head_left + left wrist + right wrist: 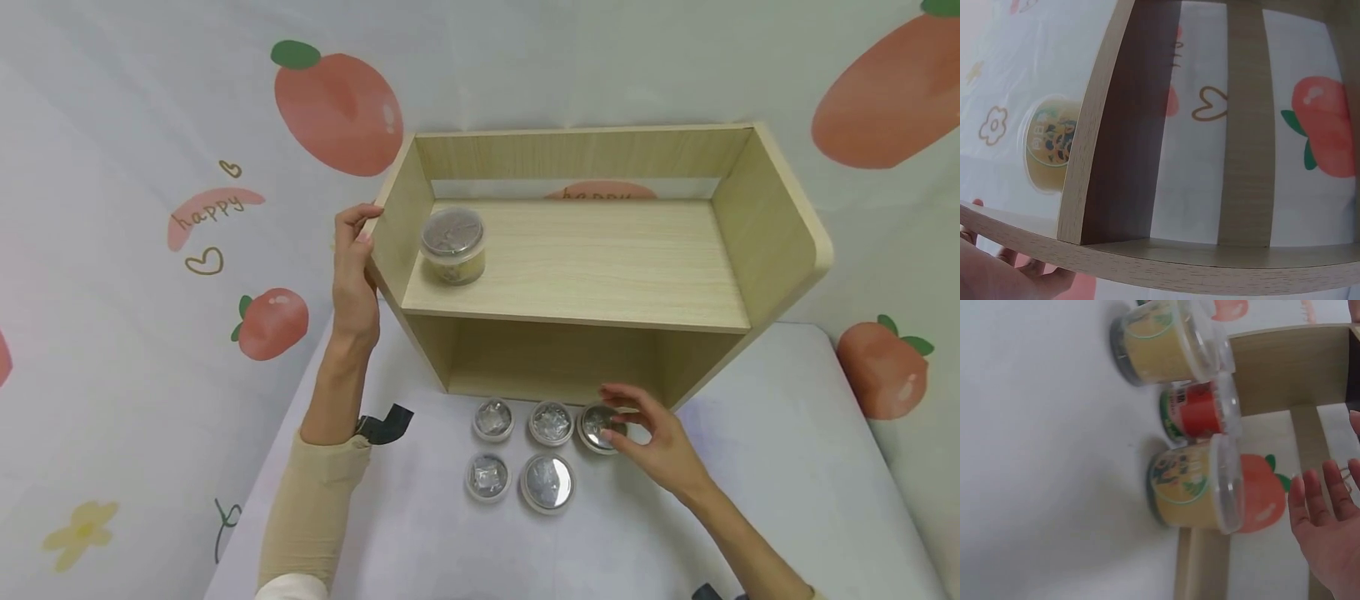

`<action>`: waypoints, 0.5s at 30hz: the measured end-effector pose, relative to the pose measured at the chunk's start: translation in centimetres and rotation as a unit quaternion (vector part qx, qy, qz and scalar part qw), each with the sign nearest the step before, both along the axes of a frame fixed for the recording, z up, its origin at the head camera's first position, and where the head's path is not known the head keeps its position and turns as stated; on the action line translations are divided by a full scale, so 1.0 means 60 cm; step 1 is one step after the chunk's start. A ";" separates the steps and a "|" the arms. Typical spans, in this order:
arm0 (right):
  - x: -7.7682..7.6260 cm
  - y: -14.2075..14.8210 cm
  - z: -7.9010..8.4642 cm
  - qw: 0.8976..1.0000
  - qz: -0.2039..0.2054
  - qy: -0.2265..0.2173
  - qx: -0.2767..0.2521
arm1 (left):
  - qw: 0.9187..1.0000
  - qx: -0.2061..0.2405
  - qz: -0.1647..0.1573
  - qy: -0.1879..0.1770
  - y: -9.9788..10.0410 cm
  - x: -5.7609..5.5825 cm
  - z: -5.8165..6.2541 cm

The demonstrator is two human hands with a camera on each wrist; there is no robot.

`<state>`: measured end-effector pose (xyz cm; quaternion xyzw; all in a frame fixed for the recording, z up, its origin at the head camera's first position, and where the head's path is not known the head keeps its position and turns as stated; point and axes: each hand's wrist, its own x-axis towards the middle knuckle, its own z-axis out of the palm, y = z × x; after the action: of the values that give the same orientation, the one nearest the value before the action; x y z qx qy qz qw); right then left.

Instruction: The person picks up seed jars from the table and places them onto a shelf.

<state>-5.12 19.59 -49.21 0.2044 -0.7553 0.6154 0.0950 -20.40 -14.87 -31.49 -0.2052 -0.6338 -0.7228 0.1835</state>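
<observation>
My left hand (pixel 354 279) grips the left side panel of a light wooden two-tier shelf (pixel 585 267), its fingers over the panel's outer edge. Near the lower right front of the shelf, my right hand (pixel 652 442) reaches over a lidded plastic tub (pixel 592 427). Thumb and fingers are spread around that tub's lid in the head view. From the right wrist, the hand (pixel 1329 531) shows relaxed, extended fingers and a gap from the yellow-labelled tub (pixel 1194 487). One lidded tub (pixel 453 250) stands on the upper tier's left end.
In front of the shelf stand more clear-lidded tubs, among them a back-left one (pixel 493 419), a back-middle one (pixel 551 423) and a front one (pixel 547 483). A fruit-printed cloth (pixel 150 333) hangs behind. The white table (pixel 420 533) lies under everything.
</observation>
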 end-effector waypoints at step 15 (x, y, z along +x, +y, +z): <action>0.005 0.001 -0.041 0.998 -0.063 -0.005 0.028 | 1.000 0.001 0.001 0.008 0.002 0.000 0.000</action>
<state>-4.79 19.67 -51.66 0.1559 -0.7841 0.5878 0.1243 -20.40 -14.75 -31.49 -0.2106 -0.6317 -0.7216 0.1894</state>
